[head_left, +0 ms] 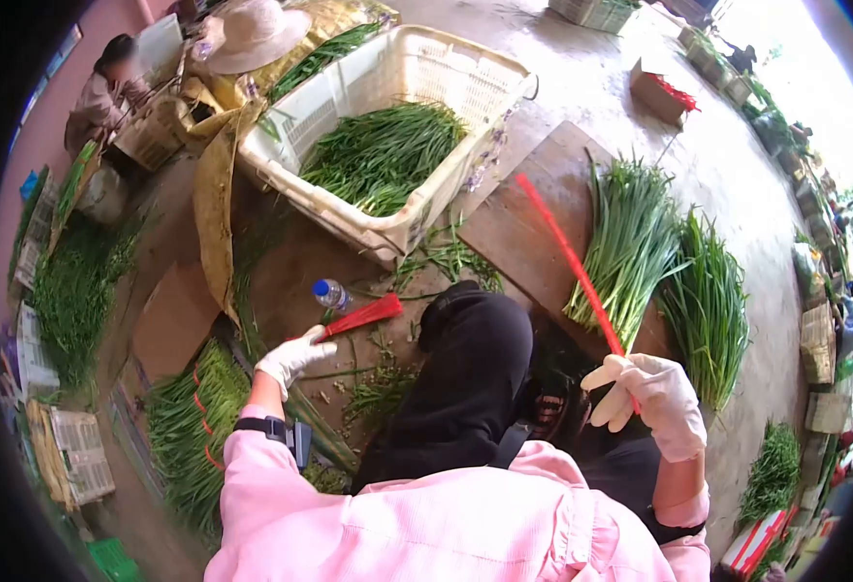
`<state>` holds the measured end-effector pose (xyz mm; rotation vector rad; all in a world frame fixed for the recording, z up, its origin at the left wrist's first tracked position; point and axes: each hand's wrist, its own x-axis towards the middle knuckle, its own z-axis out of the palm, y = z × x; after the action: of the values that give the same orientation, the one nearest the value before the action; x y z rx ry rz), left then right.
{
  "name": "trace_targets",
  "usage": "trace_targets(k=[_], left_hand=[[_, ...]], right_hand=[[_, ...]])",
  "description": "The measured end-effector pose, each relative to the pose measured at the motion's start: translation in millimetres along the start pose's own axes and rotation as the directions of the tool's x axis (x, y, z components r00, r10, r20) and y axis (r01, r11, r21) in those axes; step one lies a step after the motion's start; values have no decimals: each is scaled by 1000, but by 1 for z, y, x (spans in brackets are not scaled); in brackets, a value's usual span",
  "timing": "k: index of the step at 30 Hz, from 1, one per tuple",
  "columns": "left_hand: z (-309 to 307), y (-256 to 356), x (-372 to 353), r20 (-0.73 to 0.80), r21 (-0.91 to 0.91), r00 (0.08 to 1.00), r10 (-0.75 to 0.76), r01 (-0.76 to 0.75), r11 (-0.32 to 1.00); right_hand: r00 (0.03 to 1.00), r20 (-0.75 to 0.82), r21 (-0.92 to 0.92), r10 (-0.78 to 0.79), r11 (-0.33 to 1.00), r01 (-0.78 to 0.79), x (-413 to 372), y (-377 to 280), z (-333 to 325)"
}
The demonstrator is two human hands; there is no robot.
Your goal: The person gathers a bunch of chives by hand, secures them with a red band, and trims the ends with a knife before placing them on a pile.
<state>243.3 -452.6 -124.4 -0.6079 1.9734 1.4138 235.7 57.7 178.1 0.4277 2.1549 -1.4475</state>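
My left hand (297,361), in a white glove, is closed on a bunch of red ties (363,316) low on the left. Raised over my right leg, my gloved right hand (654,393) pinches one long red tie (577,262), which slants up and to the left. Behind that tie, a bundle of green stalks (630,233) lies on a brown board (533,209). A second green bundle (708,306) lies against its right side. Near my left hand stands a clear bottle with a blue cap (330,294).
A white crate (397,229) holding greens stands ahead. More greens (189,407) lie at the left, near a cardboard piece (176,315). A carton with red items (659,94) is at the upper right. Another person (101,102) sits at the upper left; a straw hat (257,37) is nearby.
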Motion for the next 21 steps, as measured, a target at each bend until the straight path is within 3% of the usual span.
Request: trace_targets(k=[1,2,5,6,8,12,14,15,16,17,18,19,20,21], left_hand=[[-4,14,-11,192,-232,971,-143,186,955],[-6,11,-4,347,-325,925,-156,274,905],[-5,28,-14,259,-393,963,-71,172,903],[-3,47,-27,300,-421,954,-32,162,892],[-7,59,-41,355,-521,921,160,53,852],[-1,82,-49,273,-746,841,467,-121,655],[-4,79,-42,344,-744,858,382,1,668],[-6,33,-8,322,-469,924,205,-32,883],[-1,26,3,206,-25,978,38,-34,999],[3,19,13,82,408,988,-130,86,909],[7,49,-6,-155,805,969,-190,236,545],[11,53,-9,-134,471,984,-121,170,865],[16,53,-13,-136,33,989,-57,62,998],[22,62,-21,-23,-254,998,-54,47,966]], right_hand=[[1000,19,-6,7,1000,-7,1,3,1],[1000,16,-8,-10,1000,10,2,6,0],[1000,17,-9,-16,1000,16,4,10,2],[1000,16,-16,-8,1000,8,4,10,1],[999,29,10,-16,1000,16,4,12,1],[999,42,46,-31,998,30,3,13,2],[986,31,25,-161,987,161,2,17,5],[990,32,29,-136,990,135,6,20,7],[993,23,33,-114,993,113,14,21,8],[996,45,54,-80,996,77,21,20,11],[995,103,119,12,993,-24,31,17,11],[992,125,177,-9,984,-13,44,25,14],[988,150,232,-31,973,-5,61,36,18],[982,184,300,-51,954,-6,78,45,23]])
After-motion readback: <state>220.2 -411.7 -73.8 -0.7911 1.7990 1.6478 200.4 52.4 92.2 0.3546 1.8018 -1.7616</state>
